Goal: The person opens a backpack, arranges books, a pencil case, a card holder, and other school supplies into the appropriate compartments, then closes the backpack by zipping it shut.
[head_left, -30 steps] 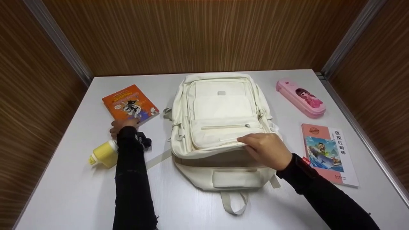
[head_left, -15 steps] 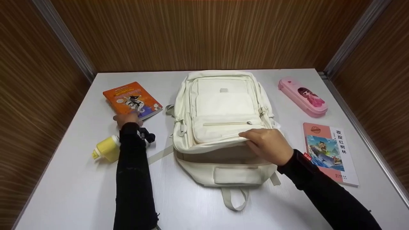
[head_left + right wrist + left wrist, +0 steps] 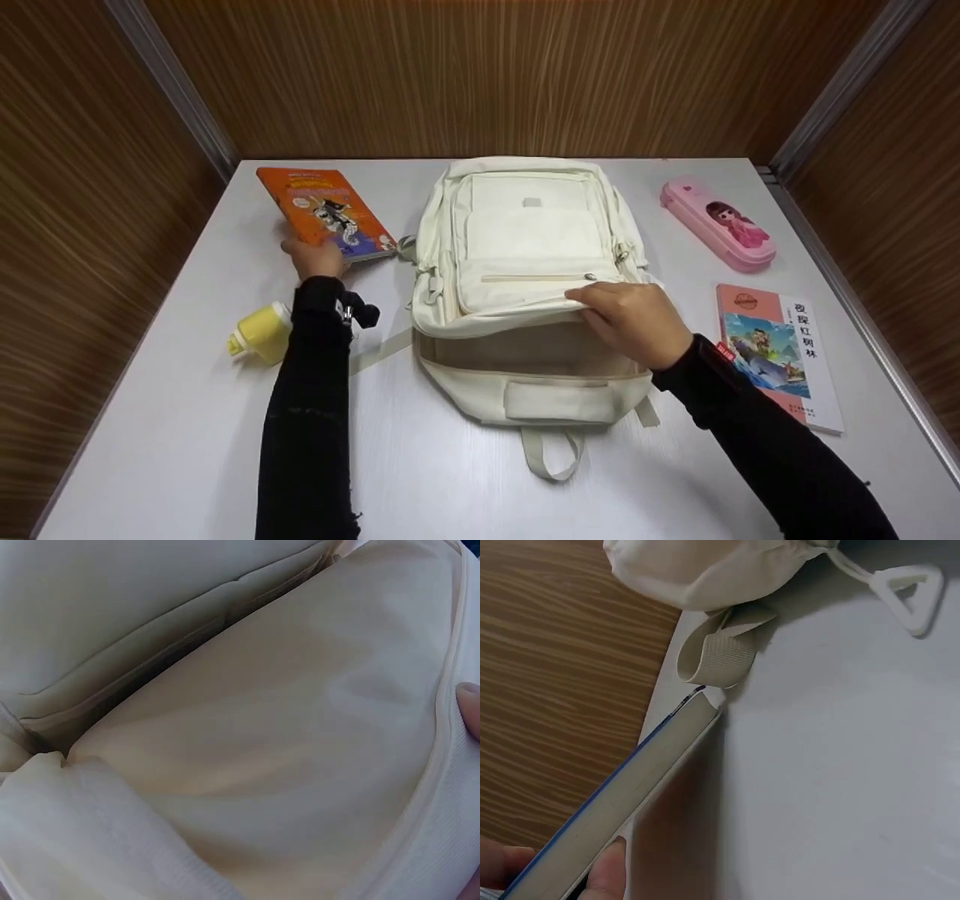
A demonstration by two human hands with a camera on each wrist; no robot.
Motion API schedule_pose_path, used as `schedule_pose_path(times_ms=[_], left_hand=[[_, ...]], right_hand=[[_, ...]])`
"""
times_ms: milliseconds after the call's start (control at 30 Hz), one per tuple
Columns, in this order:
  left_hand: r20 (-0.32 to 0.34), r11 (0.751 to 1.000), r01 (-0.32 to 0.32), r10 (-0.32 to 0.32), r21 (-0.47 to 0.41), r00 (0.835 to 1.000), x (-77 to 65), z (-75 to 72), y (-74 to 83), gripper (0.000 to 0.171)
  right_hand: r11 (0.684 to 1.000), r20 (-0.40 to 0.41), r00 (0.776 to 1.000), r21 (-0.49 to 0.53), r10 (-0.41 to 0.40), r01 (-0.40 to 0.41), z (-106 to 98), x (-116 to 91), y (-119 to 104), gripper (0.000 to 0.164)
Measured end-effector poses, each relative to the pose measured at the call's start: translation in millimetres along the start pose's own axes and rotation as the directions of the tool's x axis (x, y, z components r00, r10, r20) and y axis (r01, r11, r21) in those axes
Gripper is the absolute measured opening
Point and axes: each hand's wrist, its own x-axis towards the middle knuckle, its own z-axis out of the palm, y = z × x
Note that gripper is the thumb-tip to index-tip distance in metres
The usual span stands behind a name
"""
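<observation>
My left hand (image 3: 316, 259) pinches an orange paperback book (image 3: 326, 199) by its near edge, left of the backpack. In the left wrist view the thick page block (image 3: 626, 787) sits between thumb and fingers, tilted, with a shadow on the table beneath it. A cream backpack (image 3: 536, 232) lies in the middle with its main compartment unzipped. My right hand (image 3: 637, 319) grips the edge of its front panel and holds it up, so the mouth gapes toward me. Pale lining (image 3: 277, 720) and an inner pocket show in the right wrist view; the compartment's bottom is hidden.
A yellow bottle (image 3: 262, 334) lies beside my left forearm, partly covered by it. To the right are a pink pencil case (image 3: 716, 225) and a pink-and-white book (image 3: 765, 352). Wood-grain panels (image 3: 487, 75) wall the white table (image 3: 450, 480) at back and sides.
My left hand has taken hold of the orange book and raised its near side, shifting it slightly away from me. My right hand keeps its grip, and the backpack's mouth gapes wider.
</observation>
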Motion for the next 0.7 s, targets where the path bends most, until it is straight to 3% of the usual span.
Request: schedule_pose_path(times_ms=[167, 400, 500, 700], left_hand=[[-0.008, 0.977, -0.173, 0.175, 0.125, 0.985, -11.2, 6.9, 3.9, 0.052], [-0.011, 0.943, -0.332, 0.333, 0.026, 0.943, -37.5, 8.2, 10.0, 0.043], [0.01, 0.941, -0.337, 0.337, -0.033, 0.941, -53.5, 5.5, 12.6, 0.043], [0.095, 0.948, -0.267, 0.287, -0.175, 0.953, -91.5, -4.2, 16.2, 0.044]], right_hand=[[1.0, -0.026, 1.0, -0.018, 0.003, -0.003, -3.5, 5.1, 2.5, 0.023], [1.0, -0.038, 0.999, -0.013, 0.019, -0.02, -8.0, 14.4, 5.2, 0.02], [1.0, -0.038, 0.999, -0.012, 0.028, -0.029, -8.2, 17.7, 6.7, 0.019], [0.999, -0.019, 0.999, -0.005, 0.04, -0.041, -8.2, 21.7, 9.7, 0.02]])
